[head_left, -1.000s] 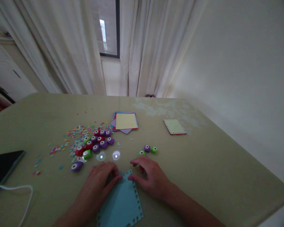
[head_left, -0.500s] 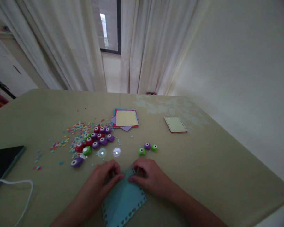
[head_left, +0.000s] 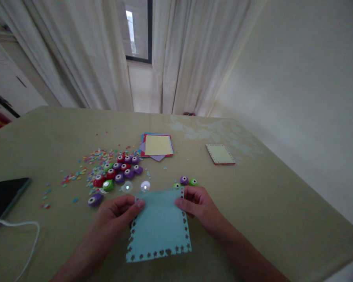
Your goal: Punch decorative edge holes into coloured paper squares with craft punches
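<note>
A light blue sheet of paper [head_left: 160,223] with star and heart holes punched along its edges is held up between both hands, tilted toward me. My left hand [head_left: 120,213] pinches its upper left edge, thumb on the front face. On the upper right edge, my right hand [head_left: 198,203] pinches it the same way. Just beyond the paper are small craft punches with eye-like dots: a purple one [head_left: 184,180] and two green ones, one partly hidden by the sheet. Two clear round discs, one of them here [head_left: 145,186], lie behind the paper's upper left corner.
Several red, green and purple punches [head_left: 119,178] cluster left of centre beside scattered paper confetti [head_left: 98,156]. Farther back lies a stack of coloured paper squares [head_left: 158,145]; a punched pale square [head_left: 220,154] is to its right. At left are a phone [head_left: 6,192] and white cable [head_left: 37,235].
The blue paper has risen off the table and now faces me more squarely. My hands have moved apart, from near one corner to its two upper sides.
</note>
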### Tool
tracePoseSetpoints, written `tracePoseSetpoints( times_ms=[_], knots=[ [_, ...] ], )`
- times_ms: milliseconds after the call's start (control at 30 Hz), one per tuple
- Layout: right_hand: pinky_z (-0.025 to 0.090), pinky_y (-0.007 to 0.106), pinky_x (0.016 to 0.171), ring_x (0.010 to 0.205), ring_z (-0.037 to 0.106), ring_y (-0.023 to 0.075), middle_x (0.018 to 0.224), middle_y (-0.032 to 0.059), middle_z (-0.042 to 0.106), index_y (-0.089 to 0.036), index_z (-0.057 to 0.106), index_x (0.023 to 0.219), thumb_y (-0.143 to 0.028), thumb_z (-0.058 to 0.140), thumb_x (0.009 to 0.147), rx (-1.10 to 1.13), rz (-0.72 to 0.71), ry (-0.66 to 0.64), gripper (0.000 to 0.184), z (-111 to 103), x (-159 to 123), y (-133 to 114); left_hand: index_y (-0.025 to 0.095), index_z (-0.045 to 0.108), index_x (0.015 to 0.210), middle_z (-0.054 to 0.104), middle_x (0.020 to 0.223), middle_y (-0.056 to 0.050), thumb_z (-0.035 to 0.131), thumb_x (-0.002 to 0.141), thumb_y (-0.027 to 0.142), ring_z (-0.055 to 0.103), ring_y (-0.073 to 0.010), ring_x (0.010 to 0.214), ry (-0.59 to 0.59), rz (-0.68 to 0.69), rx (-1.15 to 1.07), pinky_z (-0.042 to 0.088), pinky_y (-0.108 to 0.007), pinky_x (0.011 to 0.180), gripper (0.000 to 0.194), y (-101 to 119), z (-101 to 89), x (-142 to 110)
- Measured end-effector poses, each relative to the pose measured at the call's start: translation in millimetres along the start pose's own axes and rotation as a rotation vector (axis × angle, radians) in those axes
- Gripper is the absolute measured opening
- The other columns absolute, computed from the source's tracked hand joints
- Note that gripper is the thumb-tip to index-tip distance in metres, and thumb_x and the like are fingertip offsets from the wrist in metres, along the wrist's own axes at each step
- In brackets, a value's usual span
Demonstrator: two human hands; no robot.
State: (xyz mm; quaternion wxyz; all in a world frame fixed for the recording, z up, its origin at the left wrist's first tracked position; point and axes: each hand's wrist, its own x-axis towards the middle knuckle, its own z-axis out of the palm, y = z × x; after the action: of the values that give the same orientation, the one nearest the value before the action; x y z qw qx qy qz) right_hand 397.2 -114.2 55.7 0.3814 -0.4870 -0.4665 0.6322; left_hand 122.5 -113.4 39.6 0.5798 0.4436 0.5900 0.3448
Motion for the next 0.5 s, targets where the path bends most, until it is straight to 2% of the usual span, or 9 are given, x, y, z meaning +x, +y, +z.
tracePoseSetpoints(
  times_ms=[133,200,400,500],
  knots=[
    [0.028,0.024,0.052,0.057,0.04,0.0103,0.065,-0.0045,0.051,-0.018,0.066,0.077,-0.065,0.088,0.08,-0.027,-0.096,0.148,0.051,-1,3,-3,0.021,0.08,0.088,0.076,0.074,-0.003,0.087,0.07,0.075,0.066,-0.018,0.065,-0.128,-0.035,-0.034,0.051,-0.024,0.058,0.057,2,4.9,-3],
    [0.029,0.024,0.051,0.057,0.04,0.0104,0.064,-0.0048,0.05,-0.019,0.065,0.075,-0.063,0.086,0.083,-0.051,-0.174,0.225,0.05,-2,4,-6,0.021,0.08,0.084,0.076,0.072,-0.003,0.088,0.07,0.072,0.067,-0.0186,0.064,-0.167,-0.035,-0.022,0.052,-0.025,0.059,0.053,7,9.0,-6],
    [0.031,0.024,0.05,0.053,0.039,0.0106,0.059,-0.007,0.045,-0.021,0.061,0.072,-0.058,0.082,0.09,-0.13,-0.259,0.246,0.046,0,1,-6,0.022,0.076,0.073,0.071,0.066,-0.001,0.088,0.073,0.065,0.065,-0.0183,0.061,-0.123,0.032,0.031,0.053,-0.026,0.06,0.044,22,14.1,-14],
    [0.038,0.025,0.054,0.055,0.047,0.0123,0.063,-0.0039,0.056,-0.02,0.068,0.078,-0.056,0.077,0.094,-0.25,-0.321,0.278,0.04,-11,1,-9,0.022,0.075,0.071,0.069,0.064,-0.001,0.087,0.072,0.065,0.064,-0.0186,0.061,-0.124,0.037,0.059,0.052,-0.026,0.059,0.045,20,12.1,-9]
  ],
)
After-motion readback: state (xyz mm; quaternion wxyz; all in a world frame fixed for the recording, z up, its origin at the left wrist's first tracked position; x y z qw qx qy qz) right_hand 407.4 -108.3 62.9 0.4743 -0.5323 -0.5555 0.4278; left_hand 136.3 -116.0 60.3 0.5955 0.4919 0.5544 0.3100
